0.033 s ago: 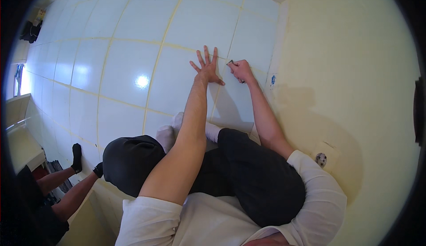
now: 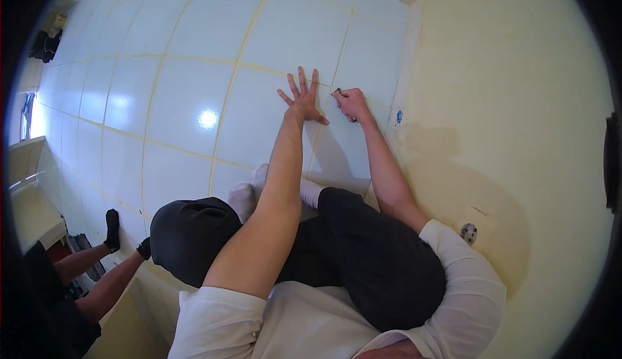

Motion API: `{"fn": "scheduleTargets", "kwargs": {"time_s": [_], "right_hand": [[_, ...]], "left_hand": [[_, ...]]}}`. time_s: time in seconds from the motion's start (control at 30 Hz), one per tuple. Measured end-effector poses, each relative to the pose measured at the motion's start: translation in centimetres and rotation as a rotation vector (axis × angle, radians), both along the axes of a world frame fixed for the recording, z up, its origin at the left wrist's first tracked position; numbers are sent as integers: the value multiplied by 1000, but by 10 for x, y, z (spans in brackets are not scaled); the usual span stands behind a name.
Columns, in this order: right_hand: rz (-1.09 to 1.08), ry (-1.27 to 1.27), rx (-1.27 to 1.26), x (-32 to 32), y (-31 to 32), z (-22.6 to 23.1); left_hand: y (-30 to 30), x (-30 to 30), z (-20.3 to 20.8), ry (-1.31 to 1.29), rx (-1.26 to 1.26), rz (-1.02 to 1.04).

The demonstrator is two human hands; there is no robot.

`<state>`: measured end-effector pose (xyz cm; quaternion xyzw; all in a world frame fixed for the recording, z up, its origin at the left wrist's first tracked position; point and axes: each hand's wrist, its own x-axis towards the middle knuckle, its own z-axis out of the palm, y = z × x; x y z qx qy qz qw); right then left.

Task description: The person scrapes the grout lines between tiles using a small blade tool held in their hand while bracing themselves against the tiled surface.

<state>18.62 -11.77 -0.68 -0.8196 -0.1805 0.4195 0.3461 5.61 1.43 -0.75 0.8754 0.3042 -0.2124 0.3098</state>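
My left hand lies flat on the pale blue floor tiles with its fingers spread, holding nothing. To its right, my right hand is closed around a small dark tool. The tool's tip pokes out ahead of the fingers and meets the floor by a yellowish joint line, close to where lines cross. A bit of its other end shows below the fist. My fingers hide most of it, so its exact kind cannot be made out.
A cream wall rises close on the right, with a socket-like fitting low on it. Another person's legs in black socks are at lower left, beside a cream furniture edge. A dark object lies far left.
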Motion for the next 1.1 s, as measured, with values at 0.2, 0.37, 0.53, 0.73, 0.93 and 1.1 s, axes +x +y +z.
{"fn": "scheduleTargets", "kwargs": {"time_s": [0.2, 0.37, 0.53, 0.73, 0.93, 1.1], "right_hand": [[48, 29, 25, 7, -4, -7], [105, 116, 6, 11, -4, -5], [64, 72, 18, 9, -5, -4], [33, 55, 14, 8, -4, -2], [31, 69, -16, 7, -3, -1], [-22, -37, 18, 2, -1, -3]], "left_hand": [[-2, 5, 3, 7, -7, -7], [-1, 2, 4, 7, -8, -5], [0, 2, 5, 16, -17, -8], [0, 3, 3, -1, -30, -11], [1, 3, 2, 17, -35, -18], [0, 4, 4, 21, -28, -14]]}}
